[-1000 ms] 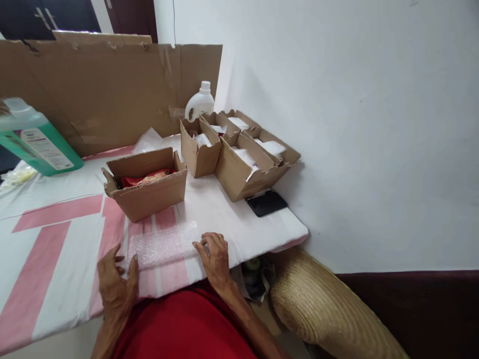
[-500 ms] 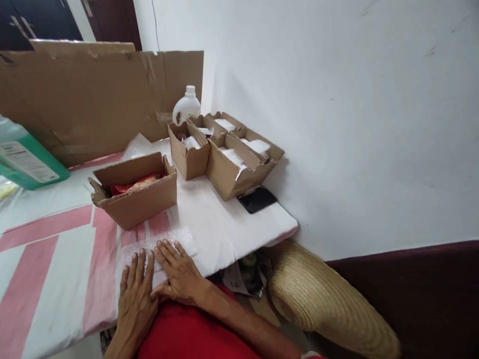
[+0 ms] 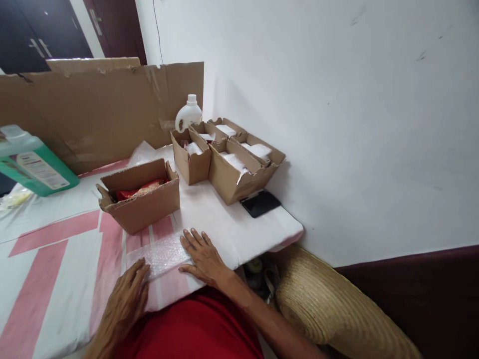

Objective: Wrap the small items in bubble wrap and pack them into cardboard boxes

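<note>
A strip of clear bubble wrap (image 3: 166, 254) lies flat near the front edge of the cloth-covered table. My right hand (image 3: 205, 258) rests open at its right end, fingers spread and palm down. At the lower left corner of the strip is my left hand (image 3: 126, 295), palm down with the fingers stretched out and slightly bent, the tips touching or close to the wrap. Neither hand holds anything. Just beyond the wrap stands an open cardboard box (image 3: 149, 207) with a red packet (image 3: 142, 189) inside.
Several cardboard boxes (image 3: 232, 182) with white wrapped items stand by the wall, a black phone (image 3: 261, 203) in front of them. Behind are a white bottle (image 3: 189, 113) and an upright cardboard sheet (image 3: 93, 114). A green-liquid bottle (image 3: 41, 164) stands left; a woven basket (image 3: 329, 299) is below right.
My hands have moved apart: the right slid rightward to the wrap's end, the left drew back toward its lower left corner. More of the bubble wrap shows between them. The view has shifted slightly.
</note>
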`<state>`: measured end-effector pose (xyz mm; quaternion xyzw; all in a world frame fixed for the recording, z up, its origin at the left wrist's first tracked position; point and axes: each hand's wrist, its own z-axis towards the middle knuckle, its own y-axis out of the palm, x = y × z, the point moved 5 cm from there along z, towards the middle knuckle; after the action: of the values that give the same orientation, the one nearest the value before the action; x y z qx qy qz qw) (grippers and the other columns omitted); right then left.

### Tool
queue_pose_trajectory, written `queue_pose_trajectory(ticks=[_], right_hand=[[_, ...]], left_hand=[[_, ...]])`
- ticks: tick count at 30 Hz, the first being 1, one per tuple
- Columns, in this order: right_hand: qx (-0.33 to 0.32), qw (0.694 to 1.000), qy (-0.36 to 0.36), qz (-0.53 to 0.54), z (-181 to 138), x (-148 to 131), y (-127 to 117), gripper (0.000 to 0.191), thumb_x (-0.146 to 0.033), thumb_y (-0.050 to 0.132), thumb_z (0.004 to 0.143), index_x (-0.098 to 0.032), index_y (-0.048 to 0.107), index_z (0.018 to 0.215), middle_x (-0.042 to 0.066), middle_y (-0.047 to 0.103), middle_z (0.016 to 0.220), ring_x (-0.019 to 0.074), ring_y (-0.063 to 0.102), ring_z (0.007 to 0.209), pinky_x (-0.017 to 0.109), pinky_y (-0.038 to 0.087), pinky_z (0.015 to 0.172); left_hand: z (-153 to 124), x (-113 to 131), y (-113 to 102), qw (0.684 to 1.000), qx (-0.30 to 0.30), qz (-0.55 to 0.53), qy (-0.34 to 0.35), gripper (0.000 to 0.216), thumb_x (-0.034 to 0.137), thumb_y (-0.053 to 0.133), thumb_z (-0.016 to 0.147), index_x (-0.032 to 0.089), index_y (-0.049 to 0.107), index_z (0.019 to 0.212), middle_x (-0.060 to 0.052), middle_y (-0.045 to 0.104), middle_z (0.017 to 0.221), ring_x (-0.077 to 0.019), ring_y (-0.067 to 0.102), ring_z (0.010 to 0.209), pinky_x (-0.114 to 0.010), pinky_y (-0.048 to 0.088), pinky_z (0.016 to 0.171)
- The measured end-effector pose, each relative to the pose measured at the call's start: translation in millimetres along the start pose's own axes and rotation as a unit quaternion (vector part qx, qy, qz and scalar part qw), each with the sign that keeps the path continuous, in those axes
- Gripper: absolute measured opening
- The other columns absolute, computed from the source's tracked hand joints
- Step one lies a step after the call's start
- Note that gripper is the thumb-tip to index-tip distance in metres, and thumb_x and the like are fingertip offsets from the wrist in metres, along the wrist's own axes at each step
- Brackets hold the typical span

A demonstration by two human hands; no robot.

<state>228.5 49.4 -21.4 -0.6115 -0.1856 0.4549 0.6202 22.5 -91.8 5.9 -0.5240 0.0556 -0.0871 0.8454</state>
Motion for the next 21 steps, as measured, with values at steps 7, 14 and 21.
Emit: queue_pose_trajectory(ticks=[7,14,21], right_hand=[[-0.006,0.999,0.007,-0.034,23.4,21.8,-28.2,0.075,-0.054,0.070,0.090,-0.019,0.045,0.152,0.019,0.041,0.160,0.0386,0.031,0.151,0.060,0.029,0.119],[-0.014,0.991,-0.134,-0.026,-3.3,-40.9,-44.9,0.041,-0.033,0.065,0.094,-0.017,0.056,0.131,0.015,0.066,0.128,0.0291,0.057,0.118,0.042,0.047,0.095],[0.129,0.982,-0.051,0.129,-42.5,-29.9,-15.1,0.019,-0.015,0.049,0.100,-0.020,0.067,0.098,0.008,0.071,0.092,0.0228,0.062,0.089,0.035,0.053,0.079]], left_hand=[[23.0,21.8,-13.6,0.996,0.017,-0.012,0.088,0.030,0.012,0.043,0.093,0.018,0.064,0.115,-0.009,0.074,0.107,-0.0206,0.069,0.096,-0.031,0.053,0.082],[58.5,70.5,-7.0,0.997,0.005,-0.064,0.033,0.018,0.013,0.049,0.094,0.020,0.065,0.096,-0.003,0.066,0.078,-0.0192,0.059,0.071,-0.033,0.044,0.066],[40.7,60.8,-8.8,0.984,-0.010,-0.179,0.007,0.055,0.037,0.070,0.087,0.018,0.054,0.137,-0.013,0.071,0.121,-0.0256,0.066,0.111,-0.038,0.053,0.093]])
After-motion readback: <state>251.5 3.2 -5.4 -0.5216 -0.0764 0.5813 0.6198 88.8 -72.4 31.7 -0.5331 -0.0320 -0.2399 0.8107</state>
